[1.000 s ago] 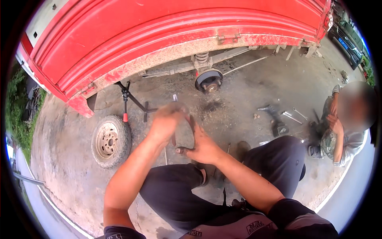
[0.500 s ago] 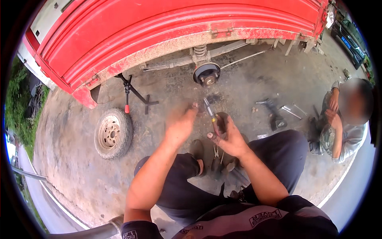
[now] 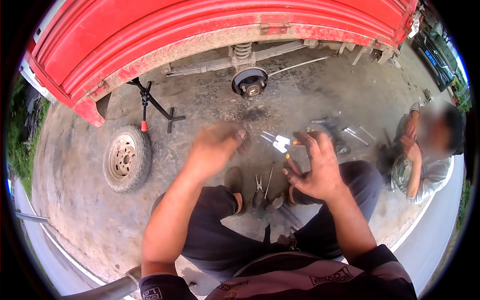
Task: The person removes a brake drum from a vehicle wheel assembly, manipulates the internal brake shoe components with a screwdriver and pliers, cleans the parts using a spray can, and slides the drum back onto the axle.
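Note:
My right hand [image 3: 320, 170] grips a pair of slim-nosed pliers [image 3: 281, 143] with red and yellow handles. The handles are spread apart within my fingers, and the narrow tips point left, slightly parted. Left of those tips, my left hand [image 3: 218, 146] is raised with its fingers bent. Motion smears it, so whether it holds anything is unclear. On the ground between my feet lie another pair of pliers [image 3: 258, 189] and a thin rod-like tool [image 3: 270, 180]. Ahead of my hands is a bare wheel hub with a brake drum [image 3: 250, 82], under a red vehicle body [image 3: 200, 30].
A wheel with its tyre [image 3: 127, 159] lies at left, near a black stand [image 3: 146, 100] with a red tip. At right a person [image 3: 417, 145] crouches beside a dark power tool [image 3: 327, 122] and a metal bar tool [image 3: 356, 136]. A coil spring [image 3: 242, 50] stands above the hub.
The pliers' handles have spread apart in my right hand, which has moved right. My left hand has shifted left. The whole view has moved slightly.

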`<state>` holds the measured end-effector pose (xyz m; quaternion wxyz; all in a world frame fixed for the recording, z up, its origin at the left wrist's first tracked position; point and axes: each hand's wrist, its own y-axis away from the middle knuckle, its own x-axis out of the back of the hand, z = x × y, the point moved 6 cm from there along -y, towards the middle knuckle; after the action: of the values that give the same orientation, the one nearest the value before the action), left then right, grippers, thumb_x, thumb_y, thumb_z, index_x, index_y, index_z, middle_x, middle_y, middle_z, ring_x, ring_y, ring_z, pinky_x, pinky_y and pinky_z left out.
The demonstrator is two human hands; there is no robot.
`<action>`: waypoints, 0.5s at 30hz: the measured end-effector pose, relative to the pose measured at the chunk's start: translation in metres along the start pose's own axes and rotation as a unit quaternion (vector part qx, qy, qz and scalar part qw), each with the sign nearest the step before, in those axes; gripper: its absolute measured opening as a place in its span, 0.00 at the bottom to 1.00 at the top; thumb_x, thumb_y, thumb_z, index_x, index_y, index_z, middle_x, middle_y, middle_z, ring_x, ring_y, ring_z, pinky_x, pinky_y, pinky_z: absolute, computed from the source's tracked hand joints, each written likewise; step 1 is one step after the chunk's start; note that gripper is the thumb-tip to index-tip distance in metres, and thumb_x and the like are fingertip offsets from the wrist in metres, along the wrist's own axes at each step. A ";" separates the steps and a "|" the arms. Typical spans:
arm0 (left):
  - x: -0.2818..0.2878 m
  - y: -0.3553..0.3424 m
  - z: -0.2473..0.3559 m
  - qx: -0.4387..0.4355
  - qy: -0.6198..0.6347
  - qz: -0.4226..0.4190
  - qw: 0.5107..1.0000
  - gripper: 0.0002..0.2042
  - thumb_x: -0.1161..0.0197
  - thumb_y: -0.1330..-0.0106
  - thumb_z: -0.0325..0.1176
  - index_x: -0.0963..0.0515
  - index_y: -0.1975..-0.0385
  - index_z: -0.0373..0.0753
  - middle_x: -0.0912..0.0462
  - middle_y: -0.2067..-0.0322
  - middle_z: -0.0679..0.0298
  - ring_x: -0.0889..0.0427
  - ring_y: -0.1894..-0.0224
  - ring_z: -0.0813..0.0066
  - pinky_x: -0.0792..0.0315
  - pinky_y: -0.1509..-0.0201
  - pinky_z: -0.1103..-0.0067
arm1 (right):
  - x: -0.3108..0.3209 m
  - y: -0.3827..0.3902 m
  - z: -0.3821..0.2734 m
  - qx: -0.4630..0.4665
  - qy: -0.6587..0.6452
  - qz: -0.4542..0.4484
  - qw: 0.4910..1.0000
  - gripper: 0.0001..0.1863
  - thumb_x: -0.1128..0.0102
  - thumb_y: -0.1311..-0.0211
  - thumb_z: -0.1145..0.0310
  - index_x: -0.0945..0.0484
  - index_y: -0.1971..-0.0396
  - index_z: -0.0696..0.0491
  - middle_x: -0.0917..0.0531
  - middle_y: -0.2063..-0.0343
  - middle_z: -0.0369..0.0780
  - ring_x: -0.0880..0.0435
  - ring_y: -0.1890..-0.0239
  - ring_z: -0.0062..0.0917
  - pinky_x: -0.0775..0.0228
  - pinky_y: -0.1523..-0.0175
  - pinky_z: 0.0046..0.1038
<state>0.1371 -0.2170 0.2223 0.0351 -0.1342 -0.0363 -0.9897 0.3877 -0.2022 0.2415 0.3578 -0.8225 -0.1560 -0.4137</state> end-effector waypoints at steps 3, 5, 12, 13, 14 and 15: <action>-0.004 0.004 0.007 -0.007 -0.016 -0.026 1.000 0.10 0.43 0.25 0.29 0.18 0.58 0.29 0.13 0.68 0.61 0.16 0.69 0.77 0.27 0.69 0.80 | -0.006 -0.001 -0.003 0.008 0.005 -0.008 1.000 0.41 0.22 0.59 0.67 0.28 0.39 0.55 0.24 0.51 0.46 0.25 0.48 0.44 0.31 0.42 0.42; -0.004 0.005 0.012 -0.020 -0.042 -0.035 0.998 0.10 0.43 0.25 0.30 0.19 0.59 0.28 0.14 0.69 0.61 0.16 0.70 0.77 0.26 0.69 0.80 | -0.011 -0.002 -0.007 0.016 0.009 -0.010 1.000 0.41 0.22 0.59 0.68 0.28 0.39 0.55 0.23 0.51 0.46 0.25 0.48 0.44 0.31 0.42 0.42; -0.001 0.006 0.014 -0.031 -0.080 -0.019 0.996 0.10 0.43 0.26 0.32 0.19 0.60 0.30 0.15 0.71 0.62 0.17 0.71 0.78 0.26 0.68 0.78 | -0.017 -0.001 -0.006 0.023 -0.008 0.000 1.000 0.43 0.20 0.60 0.66 0.28 0.38 0.52 0.26 0.50 0.48 0.26 0.50 0.45 0.32 0.42 0.44; -0.001 0.007 0.014 -0.026 -0.078 -0.020 0.996 0.11 0.43 0.26 0.32 0.19 0.61 0.30 0.15 0.71 0.62 0.17 0.71 0.78 0.26 0.67 0.78 | -0.018 -0.001 -0.006 0.019 -0.007 0.000 1.000 0.43 0.20 0.60 0.66 0.28 0.38 0.52 0.26 0.50 0.48 0.26 0.49 0.45 0.32 0.42 0.44; 0.000 0.008 0.013 -0.021 -0.076 -0.021 0.997 0.11 0.43 0.26 0.32 0.19 0.61 0.30 0.15 0.71 0.62 0.17 0.71 0.78 0.26 0.67 0.78 | -0.018 -0.001 -0.007 0.016 -0.006 -0.001 1.000 0.43 0.21 0.60 0.67 0.28 0.38 0.52 0.26 0.50 0.48 0.26 0.49 0.45 0.32 0.42 0.44; 0.000 0.008 0.012 -0.022 -0.082 -0.017 0.996 0.11 0.43 0.26 0.32 0.19 0.61 0.30 0.15 0.71 0.62 0.17 0.71 0.78 0.26 0.67 0.78 | -0.019 -0.001 -0.007 0.012 -0.005 -0.001 1.000 0.43 0.21 0.60 0.67 0.28 0.38 0.52 0.26 0.50 0.48 0.26 0.49 0.45 0.32 0.42 0.44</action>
<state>0.1408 -0.2242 0.2341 0.0126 -0.2154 -0.0196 -0.9763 0.3717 -0.2057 0.2300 0.3668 -0.8202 -0.1635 -0.4075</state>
